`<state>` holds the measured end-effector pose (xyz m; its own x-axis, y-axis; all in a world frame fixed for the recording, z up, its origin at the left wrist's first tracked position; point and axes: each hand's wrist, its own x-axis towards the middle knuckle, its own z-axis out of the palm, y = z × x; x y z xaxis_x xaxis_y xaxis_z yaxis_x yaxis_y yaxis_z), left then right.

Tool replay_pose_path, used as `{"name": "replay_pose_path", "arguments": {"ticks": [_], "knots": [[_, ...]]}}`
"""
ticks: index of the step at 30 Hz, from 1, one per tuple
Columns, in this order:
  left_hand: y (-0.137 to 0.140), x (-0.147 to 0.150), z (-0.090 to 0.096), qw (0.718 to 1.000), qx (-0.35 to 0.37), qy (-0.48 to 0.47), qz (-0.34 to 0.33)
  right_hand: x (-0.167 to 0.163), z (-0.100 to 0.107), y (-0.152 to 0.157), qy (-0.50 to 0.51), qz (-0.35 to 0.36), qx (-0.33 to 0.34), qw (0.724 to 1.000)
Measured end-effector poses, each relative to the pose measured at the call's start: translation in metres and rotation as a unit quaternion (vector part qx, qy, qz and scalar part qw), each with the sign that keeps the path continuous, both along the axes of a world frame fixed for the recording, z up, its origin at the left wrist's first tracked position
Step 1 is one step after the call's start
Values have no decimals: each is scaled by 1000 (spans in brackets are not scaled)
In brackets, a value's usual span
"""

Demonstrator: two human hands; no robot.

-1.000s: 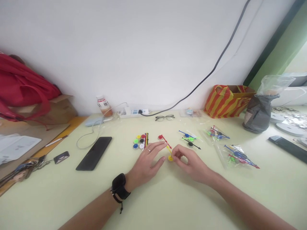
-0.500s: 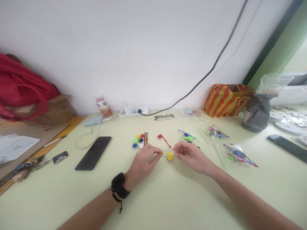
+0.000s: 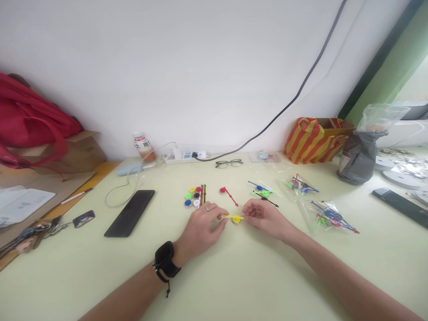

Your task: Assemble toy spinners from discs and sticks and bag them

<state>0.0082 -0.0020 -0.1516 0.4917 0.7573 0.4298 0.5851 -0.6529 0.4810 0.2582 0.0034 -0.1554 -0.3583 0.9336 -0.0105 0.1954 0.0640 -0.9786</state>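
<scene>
A yellow plastic arrow (image 3: 230, 216) lies level over a small round yellow base (image 3: 236, 220) on the table. My left hand (image 3: 203, 224), with a ring and a black watch, has the arrow's left end between thumb and forefinger. At the other end, the curled fingertips of my right hand (image 3: 268, 219) pinch the tip. Just beyond is a red arrow spinner (image 3: 230, 195). Several coloured round bases (image 3: 192, 196) sit in rows by a bundle of loose arrows (image 3: 203, 194). Blue, green and black spinners (image 3: 263, 191) lie past my right hand.
Bagged spinners (image 3: 334, 216) lie at right, near a dark phone (image 3: 401, 205) and a grey bag (image 3: 358, 156). A black phone (image 3: 130, 214) rests at left. Glasses (image 3: 229, 163), a power strip (image 3: 187, 157) and a bottle (image 3: 143, 146) stand along the wall.
The yellow arrow has come down onto the yellow base, and its left end now shows between my left fingers. Both hands have shifted only slightly.
</scene>
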Motion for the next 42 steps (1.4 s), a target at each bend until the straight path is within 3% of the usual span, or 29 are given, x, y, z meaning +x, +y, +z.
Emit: {"name": "replay_pose_path", "arguments": {"ticks": [3, 6, 13, 21, 26, 33, 38, 42], "knots": [[-3, 1, 6, 997, 32, 52, -45, -1, -3, 1, 1, 16, 19, 1000], [-5, 3, 7, 991, 18, 109, -76, -3, -6, 0, 2, 17, 32, 999], [-7, 7, -1, 994, -40, 95, -36, -6, -12, -1, -11, 0, 56, 998], [-10, 9, 2, 993, -65, 86, -48, -6, -10, -3, -60, -1, 76, 995], [-10, 6, 6, 995, -86, 31, -46, -5, -6, -8, -118, -59, 132, 982], [-10, 4, 8, 997, -70, -40, 16, -5, 2, -19, -239, -167, 205, 934], [-9, 4, 7, 995, -73, -54, 34, -6, 18, -19, -157, -49, 105, 981], [-8, 4, 5, 995, -72, -62, 37, -2, 22, -13, -132, -85, 160, 975]]}}
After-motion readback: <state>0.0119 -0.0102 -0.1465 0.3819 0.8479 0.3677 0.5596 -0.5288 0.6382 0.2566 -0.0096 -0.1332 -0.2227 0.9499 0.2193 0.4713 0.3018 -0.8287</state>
